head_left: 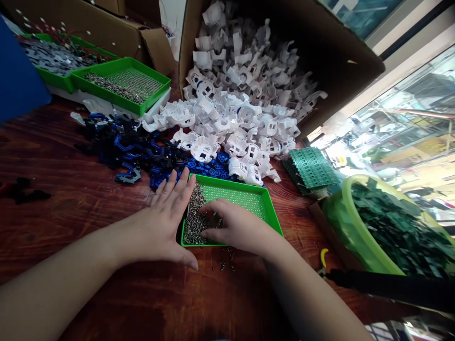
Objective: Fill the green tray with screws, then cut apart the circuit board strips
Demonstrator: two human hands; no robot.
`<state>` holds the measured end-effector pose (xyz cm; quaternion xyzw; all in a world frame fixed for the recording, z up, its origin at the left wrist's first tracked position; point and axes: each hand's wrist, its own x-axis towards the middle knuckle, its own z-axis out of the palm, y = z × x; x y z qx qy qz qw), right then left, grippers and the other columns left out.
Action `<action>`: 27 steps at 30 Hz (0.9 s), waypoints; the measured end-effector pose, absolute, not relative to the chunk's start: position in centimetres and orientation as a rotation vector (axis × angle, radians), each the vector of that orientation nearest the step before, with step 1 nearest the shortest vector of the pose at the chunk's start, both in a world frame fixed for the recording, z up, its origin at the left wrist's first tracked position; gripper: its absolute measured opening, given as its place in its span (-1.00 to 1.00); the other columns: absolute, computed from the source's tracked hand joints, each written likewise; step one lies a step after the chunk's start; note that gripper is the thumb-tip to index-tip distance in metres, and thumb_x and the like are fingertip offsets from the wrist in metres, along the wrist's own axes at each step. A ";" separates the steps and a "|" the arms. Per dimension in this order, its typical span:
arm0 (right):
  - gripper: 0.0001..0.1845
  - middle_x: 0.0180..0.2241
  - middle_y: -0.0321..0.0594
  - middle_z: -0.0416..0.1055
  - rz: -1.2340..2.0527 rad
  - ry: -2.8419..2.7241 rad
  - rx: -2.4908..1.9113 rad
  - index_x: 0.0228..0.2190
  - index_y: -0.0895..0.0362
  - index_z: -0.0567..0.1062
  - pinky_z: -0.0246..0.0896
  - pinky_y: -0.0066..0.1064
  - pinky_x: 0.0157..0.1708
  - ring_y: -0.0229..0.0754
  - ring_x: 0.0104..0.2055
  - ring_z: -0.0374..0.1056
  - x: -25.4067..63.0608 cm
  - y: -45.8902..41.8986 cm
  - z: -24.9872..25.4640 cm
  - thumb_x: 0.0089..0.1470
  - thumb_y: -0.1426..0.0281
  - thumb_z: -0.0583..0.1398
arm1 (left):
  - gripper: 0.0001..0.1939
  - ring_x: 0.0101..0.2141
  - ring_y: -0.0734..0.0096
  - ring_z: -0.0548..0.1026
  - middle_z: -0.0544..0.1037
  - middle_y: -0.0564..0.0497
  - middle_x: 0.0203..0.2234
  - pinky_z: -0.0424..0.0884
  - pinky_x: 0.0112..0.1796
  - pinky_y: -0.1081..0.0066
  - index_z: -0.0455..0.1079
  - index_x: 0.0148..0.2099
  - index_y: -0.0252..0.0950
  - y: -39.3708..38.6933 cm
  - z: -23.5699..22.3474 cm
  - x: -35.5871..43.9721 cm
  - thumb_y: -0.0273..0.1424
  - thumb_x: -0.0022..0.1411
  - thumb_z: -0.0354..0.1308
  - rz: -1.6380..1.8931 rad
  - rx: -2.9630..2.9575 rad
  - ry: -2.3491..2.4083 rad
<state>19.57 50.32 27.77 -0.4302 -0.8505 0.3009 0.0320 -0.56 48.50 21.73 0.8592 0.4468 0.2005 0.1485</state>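
At the tray, your right hand is curving over a heap of screws

Before you on the wooden table, the green tray is sitting just short of a mound of plastic parts. The screws are lying inside it, bunching thickly along the left side, while most of the remaining floor is showing a regular pattern of pale dots. You cannot tell from this view whether those dots are bare holes or seated screws.

Your right hand is arching inside the tray, thumb and forefinger standing apart at the edge of the heap; whether a screw is resting between or under the fingers, you cannot tell. Your left hand is spreading wide along the tray's left edge, clamping nothing, its fingertips pointing toward the far corner.

Judging by how things are lying, you are only partway through: the heap is remaining uneven, crowding one side. A few loose screws are lying outside, on the wood just before the near edge.

Behind the tray, white parts are spilling from a tipped carton, with blue parts lying at their foot. Farther left, a second tray is holding its own heap of small metal pieces.
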 end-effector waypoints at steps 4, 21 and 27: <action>-0.84 -0.39 -0.36 0.34 1.015 -2.553 -1.340 -0.34 0.11 0.42 0.10 -0.52 -0.41 -0.28 -0.38 0.26 19.0 50.5 27.1 -0.01 0.53 0.27 | 0.33 0.17 -0.25 -0.49 -0.58 -0.27 0.22 -0.30 0.09 -0.08 -0.76 0.22 -0.32 48.4 21.9 -0.5 0.31 -0.26 -0.04 0.571 2.499 1.246; -0.88 -0.48 -0.34 0.33 1.354 -2.048 -1.432 -0.43 0.14 0.43 0.11 -0.51 -0.47 -0.27 -0.44 0.23 22.1 50.7 27.4 0.00 0.34 0.19 | 0.34 0.17 -0.25 -0.50 -0.58 -0.30 0.22 -0.31 0.09 -0.09 -0.78 0.22 -0.32 48.5 21.9 -0.4 0.32 -0.27 -0.05 0.596 2.499 1.247; -0.82 -0.49 -0.28 0.38 0.704 -2.093 -1.899 -0.46 0.10 0.45 0.18 -0.39 -0.44 -0.14 -0.44 0.30 29.4 50.6 28.5 -0.05 0.25 0.14 | 0.31 0.17 -0.26 -0.49 -0.60 -0.24 0.22 -0.31 0.09 -0.08 -0.77 0.22 -0.30 48.4 22.1 -0.5 0.30 -0.23 -0.05 0.590 2.494 1.221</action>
